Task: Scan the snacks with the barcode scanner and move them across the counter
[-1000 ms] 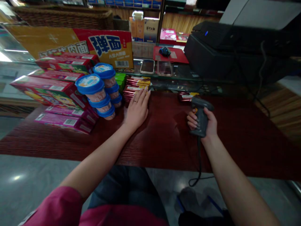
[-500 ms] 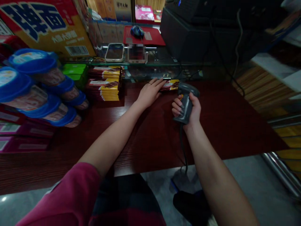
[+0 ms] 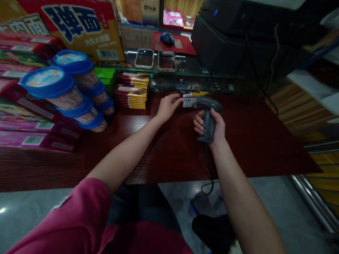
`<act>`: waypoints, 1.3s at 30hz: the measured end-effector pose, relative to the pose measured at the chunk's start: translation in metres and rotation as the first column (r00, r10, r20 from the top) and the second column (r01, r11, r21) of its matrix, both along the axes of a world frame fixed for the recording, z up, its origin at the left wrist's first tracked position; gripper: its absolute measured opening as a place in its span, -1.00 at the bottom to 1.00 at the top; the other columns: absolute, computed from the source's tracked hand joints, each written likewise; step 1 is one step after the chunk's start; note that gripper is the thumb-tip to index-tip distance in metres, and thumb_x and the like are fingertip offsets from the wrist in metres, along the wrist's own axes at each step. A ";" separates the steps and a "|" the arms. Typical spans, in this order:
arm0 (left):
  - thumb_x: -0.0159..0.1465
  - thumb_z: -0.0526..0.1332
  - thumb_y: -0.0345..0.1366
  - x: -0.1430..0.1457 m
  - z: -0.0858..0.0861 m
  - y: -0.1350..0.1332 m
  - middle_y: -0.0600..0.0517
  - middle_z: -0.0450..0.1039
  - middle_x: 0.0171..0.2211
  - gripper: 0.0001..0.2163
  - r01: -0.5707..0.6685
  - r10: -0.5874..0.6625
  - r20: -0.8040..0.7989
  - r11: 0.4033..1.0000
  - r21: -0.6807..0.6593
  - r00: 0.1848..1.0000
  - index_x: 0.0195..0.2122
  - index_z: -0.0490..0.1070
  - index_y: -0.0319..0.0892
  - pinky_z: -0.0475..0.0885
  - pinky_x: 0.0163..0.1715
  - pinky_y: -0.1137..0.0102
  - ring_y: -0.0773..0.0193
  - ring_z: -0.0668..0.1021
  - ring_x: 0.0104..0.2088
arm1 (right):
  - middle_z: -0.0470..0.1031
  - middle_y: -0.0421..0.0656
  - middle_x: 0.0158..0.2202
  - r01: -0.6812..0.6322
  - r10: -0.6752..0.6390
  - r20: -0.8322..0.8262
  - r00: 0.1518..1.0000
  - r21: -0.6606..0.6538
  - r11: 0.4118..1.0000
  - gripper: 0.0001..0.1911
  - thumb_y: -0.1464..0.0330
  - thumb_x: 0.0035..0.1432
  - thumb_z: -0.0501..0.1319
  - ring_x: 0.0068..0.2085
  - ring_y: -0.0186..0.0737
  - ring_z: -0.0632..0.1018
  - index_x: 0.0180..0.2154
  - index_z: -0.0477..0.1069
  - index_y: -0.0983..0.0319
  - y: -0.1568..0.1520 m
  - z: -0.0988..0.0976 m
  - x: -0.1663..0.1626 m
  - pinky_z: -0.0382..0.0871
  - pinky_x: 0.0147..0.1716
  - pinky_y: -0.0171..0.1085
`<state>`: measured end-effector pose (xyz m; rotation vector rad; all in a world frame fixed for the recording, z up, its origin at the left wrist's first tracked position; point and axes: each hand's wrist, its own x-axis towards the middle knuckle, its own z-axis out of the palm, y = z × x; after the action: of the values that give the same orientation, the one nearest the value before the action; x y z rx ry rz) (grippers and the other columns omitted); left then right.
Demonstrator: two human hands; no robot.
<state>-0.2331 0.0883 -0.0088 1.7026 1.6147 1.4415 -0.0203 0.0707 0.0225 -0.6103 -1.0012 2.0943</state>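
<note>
My left hand (image 3: pixel 168 107) pinches the left end of a chocolate bar (image 3: pixel 188 102) in a yellow and dark red wrapper, low over the brown counter. A white label faces up on the wrapper. My right hand (image 3: pixel 219 127) is wrapped round the handle of a dark grey barcode scanner (image 3: pixel 209 120), whose head covers the right part of the bar. From the handle a black cable (image 3: pixel 207 158) hangs over the counter's front edge. Left of my left hand are stacked chocolate bars (image 3: pixel 134 97) in matching wrappers.
Blue-lidded tubs (image 3: pixel 49 83) and purple boxes (image 3: pixel 33 139) stand at the left, before a large red and yellow carton (image 3: pixel 87 30). Two phones, one a white-edged phone (image 3: pixel 144 59), lie on the glass shelf near a mouse (image 3: pixel 167 38). Dark equipment (image 3: pixel 225 46) fills the back right.
The chocolate bar now shows a white label on top, where its printed wrapper showed before. My left hand has gone from lying flat over it to pinching its end. The view has shifted left.
</note>
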 end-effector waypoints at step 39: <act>0.56 0.07 -0.32 -0.067 0.040 -0.144 -0.05 0.60 0.20 -0.69 -0.106 0.235 -0.300 0.915 0.389 0.925 0.23 0.49 -0.13 0.43 0.31 0.33 0.23 0.60 0.23 | 0.32 -0.25 -0.57 0.014 -0.020 0.226 0.974 0.029 0.999 -0.60 0.01 -0.01 0.47 -0.60 -0.35 0.30 -0.35 0.45 0.15 -0.066 0.003 -0.032 0.18 -0.71 -0.37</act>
<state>-0.3003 -0.0559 0.0316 2.1678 1.7977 1.6937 -0.0521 0.0046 0.0255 -0.8556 -1.1439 2.0243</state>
